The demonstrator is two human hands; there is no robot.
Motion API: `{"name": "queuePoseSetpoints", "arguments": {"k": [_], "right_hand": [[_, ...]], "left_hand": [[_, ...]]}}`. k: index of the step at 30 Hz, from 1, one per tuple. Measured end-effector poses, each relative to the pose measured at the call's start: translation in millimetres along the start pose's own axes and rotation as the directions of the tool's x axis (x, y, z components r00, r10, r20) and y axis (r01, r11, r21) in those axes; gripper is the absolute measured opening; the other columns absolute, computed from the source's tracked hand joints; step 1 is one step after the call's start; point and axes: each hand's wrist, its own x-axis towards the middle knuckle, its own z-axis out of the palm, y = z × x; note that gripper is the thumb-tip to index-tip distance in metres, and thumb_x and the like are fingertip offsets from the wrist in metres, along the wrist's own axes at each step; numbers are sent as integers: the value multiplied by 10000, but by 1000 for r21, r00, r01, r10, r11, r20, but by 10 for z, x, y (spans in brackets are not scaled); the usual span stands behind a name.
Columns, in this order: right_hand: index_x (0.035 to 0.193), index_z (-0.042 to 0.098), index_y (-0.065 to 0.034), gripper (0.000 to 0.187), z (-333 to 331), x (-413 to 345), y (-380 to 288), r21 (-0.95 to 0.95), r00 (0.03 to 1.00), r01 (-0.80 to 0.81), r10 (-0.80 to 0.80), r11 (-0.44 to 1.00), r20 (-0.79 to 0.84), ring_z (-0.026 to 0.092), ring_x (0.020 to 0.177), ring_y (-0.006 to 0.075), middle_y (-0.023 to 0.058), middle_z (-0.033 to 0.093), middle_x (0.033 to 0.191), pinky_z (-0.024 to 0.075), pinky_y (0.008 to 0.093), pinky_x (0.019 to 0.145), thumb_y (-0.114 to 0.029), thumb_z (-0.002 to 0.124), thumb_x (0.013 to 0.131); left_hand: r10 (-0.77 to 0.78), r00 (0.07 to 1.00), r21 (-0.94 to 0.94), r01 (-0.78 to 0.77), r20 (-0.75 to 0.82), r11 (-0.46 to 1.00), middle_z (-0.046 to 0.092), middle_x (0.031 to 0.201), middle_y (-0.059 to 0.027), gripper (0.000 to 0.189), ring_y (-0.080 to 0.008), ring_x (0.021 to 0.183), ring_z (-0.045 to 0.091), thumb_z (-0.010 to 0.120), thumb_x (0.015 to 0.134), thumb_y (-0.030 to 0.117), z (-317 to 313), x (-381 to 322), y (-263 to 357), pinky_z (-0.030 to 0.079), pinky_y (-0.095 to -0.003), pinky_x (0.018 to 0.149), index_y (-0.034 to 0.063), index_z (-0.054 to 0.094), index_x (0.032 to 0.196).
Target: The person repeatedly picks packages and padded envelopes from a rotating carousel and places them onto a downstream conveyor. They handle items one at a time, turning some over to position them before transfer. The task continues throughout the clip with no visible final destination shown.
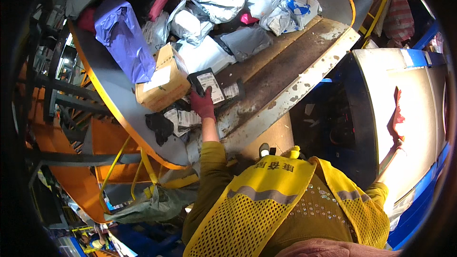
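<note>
My left hand [202,104], in a dark red glove, grips the near corner of a black plastic parcel [204,80]. Its thumb lies over the white label, and the other fingers are partly hidden. Against the hand's left side stands a cardboard box [167,85] with a white sheet on top. Another labelled black parcel [232,91] lies just to the right. Crumpled black bags with labels [182,118] are below the box. Out to the right, my right hand [397,123], in a red glove, is stretched over a brightly lit pale belt [360,64], with nothing visible in it.
Many white, grey and purple parcels [125,39] cover the metal chute [110,92], which has a yellow-orange rim. Its worn front ledge [278,100] runs diagonally before me. Yellow rails [116,171] stand at left. Another person [96,242] is at the lower left.
</note>
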Motion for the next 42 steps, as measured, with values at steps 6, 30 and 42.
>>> {"name": "queuePoseSetpoints", "arguments": {"k": [6,30,42], "right_hand": [[1333,429,-18,554,346,-383,32,-392,961,223,-270,893,-68,399,1260,279,148,451,1345,269,363,1069,-323,560,890],[1197,516,-40,407,1126,-908,249,-70,971,55,-38,996,236,570,919,147,71,594,1058,460,283,808,-264,610,871],[1128,563,-35,384,1748,-2303,428,-132,604,357,-121,925,788,570,906,169,53,608,992,434,281,832,-345,517,905]], "left_hand": [[373,885,70,-368,-281,927,656,965,-101,212,-323,935,576,766,652,168,-27,-185,143,397,-429,896,68,678,818],[238,971,10,-239,29,971,382,1390,-242,920,-376,1282,361,779,691,379,-167,-361,178,264,-431,1083,-12,322,1387],[669,742,-126,-668,-40,733,632,830,-139,240,-337,741,595,577,665,50,-57,-1065,633,464,-435,668,69,650,892]]}}
